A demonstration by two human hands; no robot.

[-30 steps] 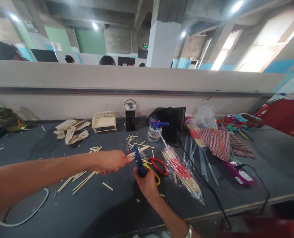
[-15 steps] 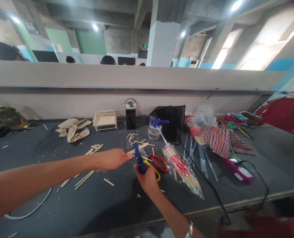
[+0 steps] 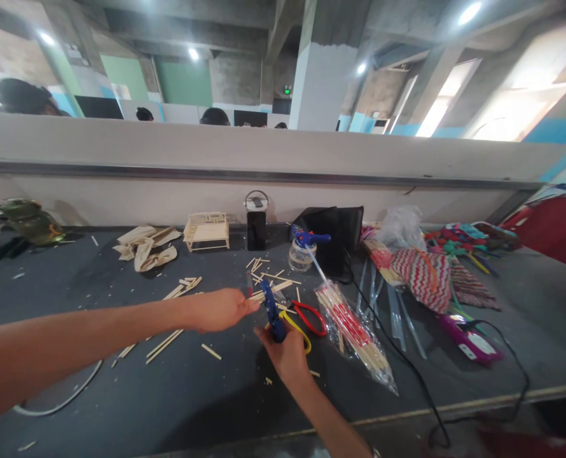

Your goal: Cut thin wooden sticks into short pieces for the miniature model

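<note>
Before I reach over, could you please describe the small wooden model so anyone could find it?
At the back of the dark table stands a black phone. Between it and the crumpled beige material, on the left, is the small wooden model, shaped like a bench. Its legs and railed back set it apart from the loose sticks lying flat.

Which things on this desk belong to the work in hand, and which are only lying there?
Seemingly in the work:
- left hand holding sticks
- right hand holding blue tool
- perhaps glue gun

Probably just lying about:
- phone
- striped pouch
- purple device
</note>
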